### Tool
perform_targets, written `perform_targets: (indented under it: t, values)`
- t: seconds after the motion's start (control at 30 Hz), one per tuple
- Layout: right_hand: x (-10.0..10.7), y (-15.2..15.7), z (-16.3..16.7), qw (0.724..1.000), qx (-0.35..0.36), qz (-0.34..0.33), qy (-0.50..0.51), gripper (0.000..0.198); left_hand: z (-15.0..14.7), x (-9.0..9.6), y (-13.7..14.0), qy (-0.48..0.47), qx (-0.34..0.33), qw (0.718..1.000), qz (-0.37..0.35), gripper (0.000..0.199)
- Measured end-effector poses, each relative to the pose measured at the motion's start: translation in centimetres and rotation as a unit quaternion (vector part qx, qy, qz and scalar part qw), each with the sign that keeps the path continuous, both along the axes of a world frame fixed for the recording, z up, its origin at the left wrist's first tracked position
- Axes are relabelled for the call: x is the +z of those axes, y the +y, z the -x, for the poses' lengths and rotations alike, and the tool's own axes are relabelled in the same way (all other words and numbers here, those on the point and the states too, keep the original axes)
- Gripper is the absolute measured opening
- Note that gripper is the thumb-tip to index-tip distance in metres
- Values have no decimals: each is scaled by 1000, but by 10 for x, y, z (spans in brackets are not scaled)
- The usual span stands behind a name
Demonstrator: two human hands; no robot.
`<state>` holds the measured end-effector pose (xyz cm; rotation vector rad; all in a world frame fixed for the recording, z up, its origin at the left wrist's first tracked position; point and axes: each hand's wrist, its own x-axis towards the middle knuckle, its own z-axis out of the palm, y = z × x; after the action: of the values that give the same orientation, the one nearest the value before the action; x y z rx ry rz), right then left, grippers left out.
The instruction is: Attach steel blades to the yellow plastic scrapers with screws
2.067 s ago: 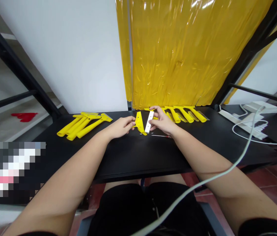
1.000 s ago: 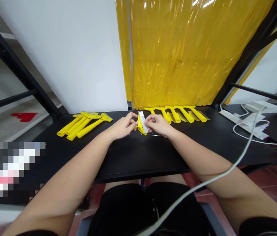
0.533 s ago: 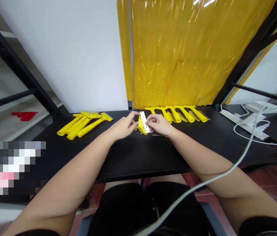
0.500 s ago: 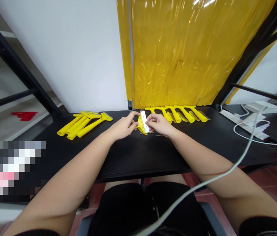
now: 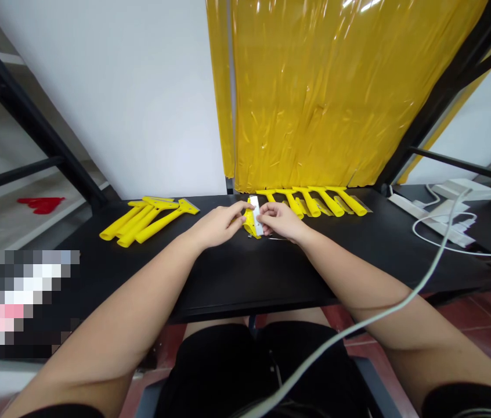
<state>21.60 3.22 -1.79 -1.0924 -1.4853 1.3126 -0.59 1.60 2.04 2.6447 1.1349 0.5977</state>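
Note:
A flat, pale metal blade (image 5: 257, 216) with small holes stands tilted between my hands at the middle of the bench. My right hand (image 5: 284, 222) pinches its right edge between thumb and fingers. Behind and to the left of the blade is a yellow scraper head (image 5: 249, 223), partly covered. My left hand (image 5: 223, 224) grips this head with the thumb, while its index finger reaches to the blade's upper end. Small metal bits (image 5: 250, 235) lie just below. A thin metal rod (image 5: 277, 238) rests by my right hand, its far end hidden.
Several yellow scrapers (image 5: 154, 217) are heaped on the left of the black bench (image 5: 254, 278). More yellow scrapers (image 5: 335, 204) lie in a row at the back right. White power strips (image 5: 434, 220) and a hanging cable (image 5: 419, 293) are on the right.
My left index finger has moved from above the blade's left edge onto its upper part. The blade has turned slightly and looks greyer. Both hands stay in nearly the same place.

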Motion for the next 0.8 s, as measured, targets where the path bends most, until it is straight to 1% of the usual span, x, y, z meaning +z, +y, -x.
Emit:
perform_targets:
  t: [0.1, 0.2, 0.33, 0.4, 0.57, 0.8]
  values:
    - [-1, 0, 0, 1000, 13, -23, 9, 16, 1, 0, 0, 15, -17, 999, -25, 42]
    - [-1, -2, 1, 999, 21, -21, 25, 17, 2, 1, -1, 33, -31, 998, -45, 47]
    - [1, -4, 2, 999, 19, -22, 17, 25, 2, 1, -1, 57, -35, 997, -48, 59]
    - [2, -6, 3, 999, 20, -26, 9, 28, 2, 0, 0, 62, -30, 996, -50, 62]
    - [4, -8, 4, 999, 27, -17, 16, 31, 1, -1, 0, 70, -20, 995, -61, 58]
    - [6, -7, 2, 997, 54, 13, 56, 33, 2, -2, 0, 82, -16, 995, -52, 56]
